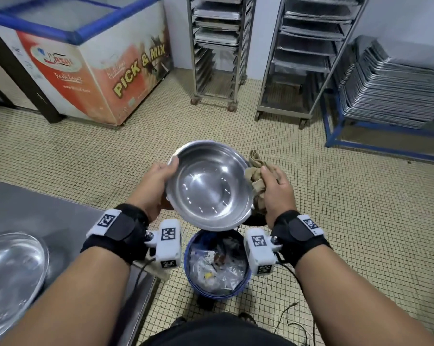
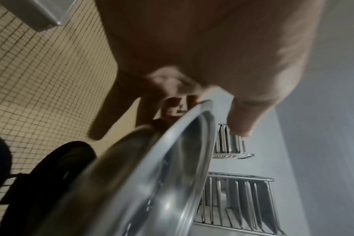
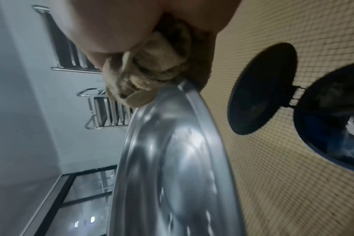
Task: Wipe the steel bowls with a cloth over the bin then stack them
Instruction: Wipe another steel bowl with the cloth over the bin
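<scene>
While the left hand [image 1: 156, 186] pinches the round shiny steel bowl [image 1: 208, 186] by its rim above the blue bin [image 1: 217, 290], I'd sweep the bunched beige cloth [image 1: 257, 181], gripped in the right hand [image 1: 277, 193], inward across the bowl's hollow.

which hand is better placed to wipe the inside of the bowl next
Right. The right hand already grips the crumpled beige cloth against the rim of the round steel bowl, above the blue bin. The left hand is occupied holding the bowl's opposite rim.

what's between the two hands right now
The steel bowl: left hand grips its left rim, right hand holds the cloth at its right rim. Head view.
</scene>
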The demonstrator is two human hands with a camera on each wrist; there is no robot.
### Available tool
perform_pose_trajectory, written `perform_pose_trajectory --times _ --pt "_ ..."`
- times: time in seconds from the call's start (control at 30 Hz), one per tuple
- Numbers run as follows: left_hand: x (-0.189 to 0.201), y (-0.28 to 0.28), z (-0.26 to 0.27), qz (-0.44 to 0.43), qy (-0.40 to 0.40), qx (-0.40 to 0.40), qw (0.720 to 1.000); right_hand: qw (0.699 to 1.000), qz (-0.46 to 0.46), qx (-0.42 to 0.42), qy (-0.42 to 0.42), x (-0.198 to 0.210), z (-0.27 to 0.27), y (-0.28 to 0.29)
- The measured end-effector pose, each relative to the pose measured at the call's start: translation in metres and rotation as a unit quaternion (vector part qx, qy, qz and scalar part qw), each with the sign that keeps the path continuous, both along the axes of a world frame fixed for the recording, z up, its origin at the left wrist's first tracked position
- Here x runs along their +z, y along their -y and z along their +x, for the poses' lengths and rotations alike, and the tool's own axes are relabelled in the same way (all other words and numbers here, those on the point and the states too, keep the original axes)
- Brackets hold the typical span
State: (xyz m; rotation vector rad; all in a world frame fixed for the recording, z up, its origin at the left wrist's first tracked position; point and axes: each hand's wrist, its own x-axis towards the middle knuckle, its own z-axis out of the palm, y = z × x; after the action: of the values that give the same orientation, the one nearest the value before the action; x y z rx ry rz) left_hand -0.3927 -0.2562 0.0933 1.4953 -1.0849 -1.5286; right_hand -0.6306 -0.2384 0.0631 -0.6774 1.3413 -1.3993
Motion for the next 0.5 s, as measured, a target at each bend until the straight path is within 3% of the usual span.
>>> perform_pose_trajectory --times 0.1,0.3,0.5 --pt "0.011 0.004 0.001 0.016 0.005 -0.018 1.000 0.999 -0.014 0.035 -0.030 0.009 0.001 0.008" --pt "0.006 -0.003 -0.012 0.010 -0.001 0.111 0.994 0.999 -0.016 0.025 -0.041 0.001 0.013 0.005" --pt "-0.010 -0.010 -0.013 -0.029 0.009 0.158 0.987 0.999 0.026 0.032 -0.013 -0.024 0.021 -0.011"
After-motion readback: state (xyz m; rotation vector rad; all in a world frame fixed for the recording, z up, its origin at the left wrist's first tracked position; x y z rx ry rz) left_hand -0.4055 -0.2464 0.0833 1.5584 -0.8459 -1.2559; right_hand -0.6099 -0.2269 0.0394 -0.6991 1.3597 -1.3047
